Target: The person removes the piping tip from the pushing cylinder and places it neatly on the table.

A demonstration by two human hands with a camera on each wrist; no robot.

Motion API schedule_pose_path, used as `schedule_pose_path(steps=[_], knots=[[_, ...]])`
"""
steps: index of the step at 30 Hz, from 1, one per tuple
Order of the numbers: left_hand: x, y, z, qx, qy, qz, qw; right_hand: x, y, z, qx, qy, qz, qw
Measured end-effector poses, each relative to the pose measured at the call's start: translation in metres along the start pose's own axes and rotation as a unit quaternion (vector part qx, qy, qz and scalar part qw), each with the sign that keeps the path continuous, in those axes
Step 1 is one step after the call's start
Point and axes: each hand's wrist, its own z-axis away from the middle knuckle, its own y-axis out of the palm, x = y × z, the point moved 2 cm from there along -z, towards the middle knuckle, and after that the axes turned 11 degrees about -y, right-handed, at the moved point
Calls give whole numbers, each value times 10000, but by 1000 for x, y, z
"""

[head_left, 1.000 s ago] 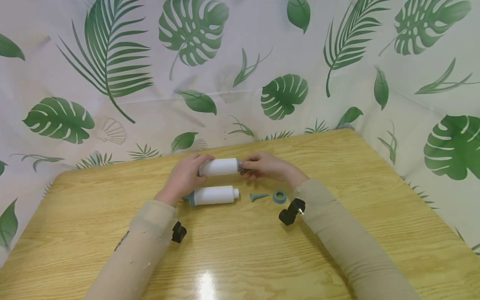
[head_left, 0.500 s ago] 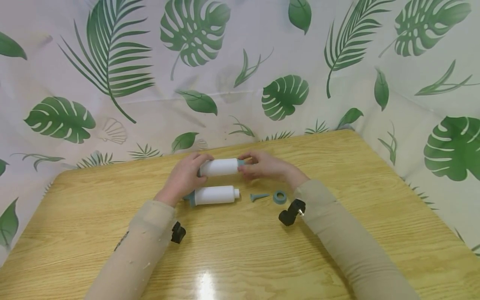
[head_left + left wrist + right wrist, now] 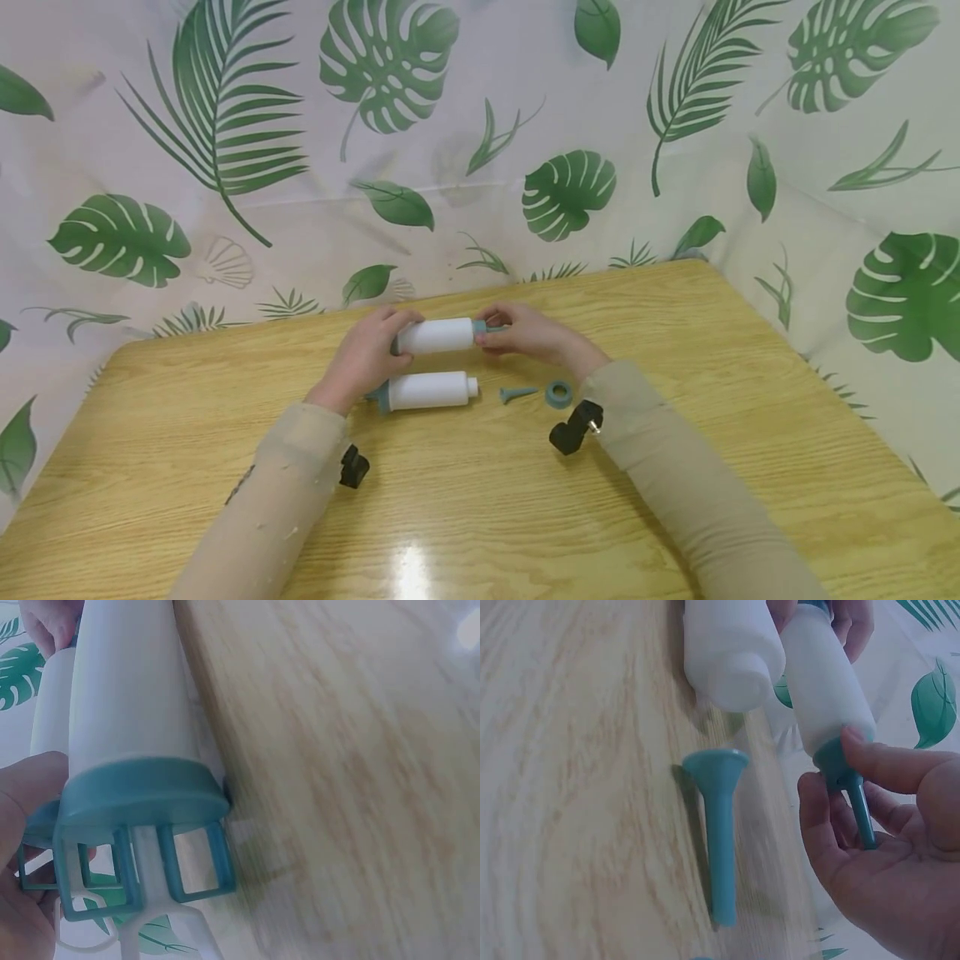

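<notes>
My left hand (image 3: 371, 346) grips the far icing syringe (image 3: 435, 336) near its teal handle end. This syringe has a white barrel, and its other end carries a teal ring collar (image 3: 836, 761) with a thin nozzle (image 3: 861, 814) sticking out. My right hand (image 3: 528, 333) pinches that collar between thumb and fingers, the nozzle pointing toward the palm. Nearer to me, a second icing syringe (image 3: 427, 391) lies on the table with its white tip bare; its teal finger loops (image 3: 199, 862) show in the left wrist view.
To the right of the near syringe lie a loose teal nozzle (image 3: 518, 394) and a teal ring collar (image 3: 558, 394). Both rest on the wooden table (image 3: 465, 500). A leaf-patterned cloth (image 3: 465, 150) hangs behind the table's back edge.
My right fingers have shifted their grip around the collar, and more of the collar and nozzle now shows. The left hand and the loose parts stay nearly where they were.
</notes>
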Motion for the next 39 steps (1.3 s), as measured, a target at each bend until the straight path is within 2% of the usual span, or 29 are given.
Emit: schedule_pose_path(steps=[10,16,19,23,29,34,39], knots=[[2,1,1,-99,51,15,9999,3,2,1,-221,52,329,9992],[2,0,2,-76,36,58,9999,3,3,-1,-137,274,-420,9986],[1,-1,2,-79,60,76,9999,2,3,-1,-22,276,-612,9977],[2,-3,2,-114,93,70,9999,1,0,0,56,255,-408,9988],[4,-2,1,-98,80,34,9999,-1,-5,3,-124,213,-172,9995],[5,-2,0,38,-8,-82,10000,-3,-9,4,-173,154,-286,9993],[6,-3,-3,346,-221,-384,9984,-4,-9,5,-99,140,-231,9996]])
